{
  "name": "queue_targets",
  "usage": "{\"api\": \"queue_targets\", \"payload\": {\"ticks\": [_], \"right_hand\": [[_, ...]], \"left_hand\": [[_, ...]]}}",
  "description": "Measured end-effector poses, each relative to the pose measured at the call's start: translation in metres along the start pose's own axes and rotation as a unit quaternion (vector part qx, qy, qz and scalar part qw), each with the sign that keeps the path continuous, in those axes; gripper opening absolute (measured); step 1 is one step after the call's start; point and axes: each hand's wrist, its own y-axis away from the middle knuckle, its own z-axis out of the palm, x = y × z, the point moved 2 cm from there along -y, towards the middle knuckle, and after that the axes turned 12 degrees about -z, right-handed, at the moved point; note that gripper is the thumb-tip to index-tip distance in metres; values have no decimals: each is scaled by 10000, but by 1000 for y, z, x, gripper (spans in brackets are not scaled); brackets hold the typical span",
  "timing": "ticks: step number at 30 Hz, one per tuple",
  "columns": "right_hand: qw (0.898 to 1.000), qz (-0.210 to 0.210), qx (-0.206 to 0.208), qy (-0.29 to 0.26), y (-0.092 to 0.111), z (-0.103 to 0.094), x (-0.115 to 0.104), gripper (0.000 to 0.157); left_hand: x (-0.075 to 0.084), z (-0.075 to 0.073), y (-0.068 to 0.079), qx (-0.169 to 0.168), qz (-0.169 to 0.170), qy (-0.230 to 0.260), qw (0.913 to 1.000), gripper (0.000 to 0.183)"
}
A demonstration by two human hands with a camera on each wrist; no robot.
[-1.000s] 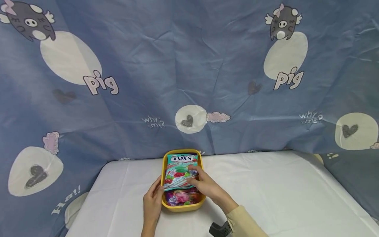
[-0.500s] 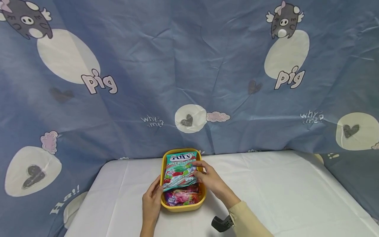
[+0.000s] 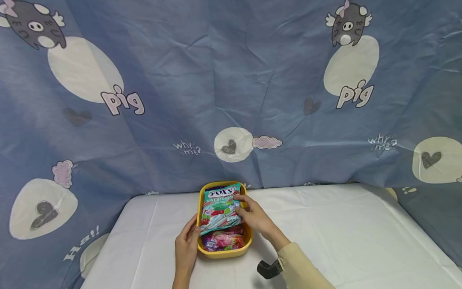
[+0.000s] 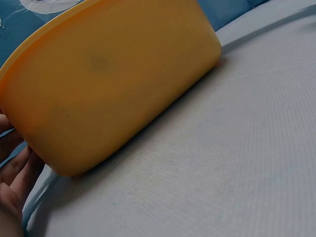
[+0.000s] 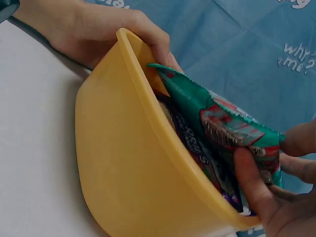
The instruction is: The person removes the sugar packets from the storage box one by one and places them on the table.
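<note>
A yellow plastic tub [image 3: 223, 254] holds bags of candy in the head view. On top lies a teal Fox's Mint Blossom candy bag [image 3: 218, 212], slightly turned. My right hand [image 3: 255, 216] pinches its right edge between thumb and fingers; the right wrist view shows the bag [image 5: 192, 96] tipped up along that side. Beneath it are a purple-pink candy bag [image 3: 223, 241] and a dark-printed packet [image 5: 197, 150]. My left hand [image 3: 185, 247] grips the tub's left wall, thumb at the rim near the teal bag's lower corner.
The tub stands on a white-covered table [image 3: 325, 233], near its back edge. Behind hangs a blue cloth [image 3: 166, 100] printed with pigs and hearts. A black device [image 3: 268, 269] juts from the right wrist by the beige sleeve [image 3: 303, 269].
My right hand has moved from over the teal bag to its right edge. The bag has turned a little counterclockwise. My left hand has stayed at the tub.
</note>
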Motion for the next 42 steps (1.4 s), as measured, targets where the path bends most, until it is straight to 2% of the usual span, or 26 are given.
{"api": "queue_targets", "payload": {"ticks": [4,9,15,18,22,29,31,37,42], "right_hand": [[9999,58,122,-67,-2,0,4,37],[9990,72,267,-359,-2,2,7,38],[9981,13,396,-476,8,1,-14,37],[9975,-28,501,-487,12,1,-21,37],[9967,-20,614,-532,14,0,-20,37],[9912,-159,836,-1015,15,-2,-13,39],[9894,-215,884,-1129,16,-2,-13,39],[9859,-313,968,-1327,16,-1,-6,38],[9839,-382,1092,-1360,13,2,12,39]], "left_hand": [[1,-1,-1,-17,-13,34,10000,39],[-12,0,-8,-54,-95,60,9999,40],[-31,1,-17,-20,-61,120,9999,40],[-34,1,-17,8,4,127,9999,41],[-35,2,-17,6,32,200,9998,40],[-29,2,-16,9,24,123,9999,39],[-22,1,-12,-19,90,101,9999,39],[0,0,0,-12,-26,-11,10000,39],[-1,0,1,57,6,-103,9999,38]]}}
